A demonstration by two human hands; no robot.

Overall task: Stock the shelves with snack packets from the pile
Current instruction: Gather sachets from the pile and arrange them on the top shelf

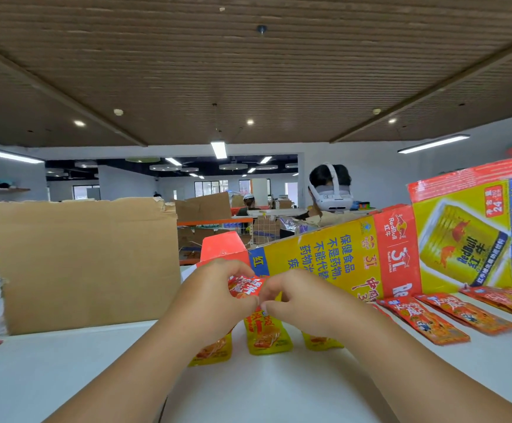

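Just below the fingers point(274, 309), three yellow packets point(267, 334) lie in a row on the white counter point(248, 389). The left hand point(215, 296) and right hand point(300, 302), curled and nearly touching, both pinch a red snack packet point(243, 285). Lowered carelessly, it could knock the yellow row askew. Pushed beyond the fingers, it may jam against the Red Bull carton point(340, 254).

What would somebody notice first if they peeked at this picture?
First, the two bare hands in the middle: the left hand and the right hand pinch a small red snack packet between them. Just behind stands a big yellow-and-red printed cardboard carton, stretching off to the right. A plain brown cardboard box stands on the left.
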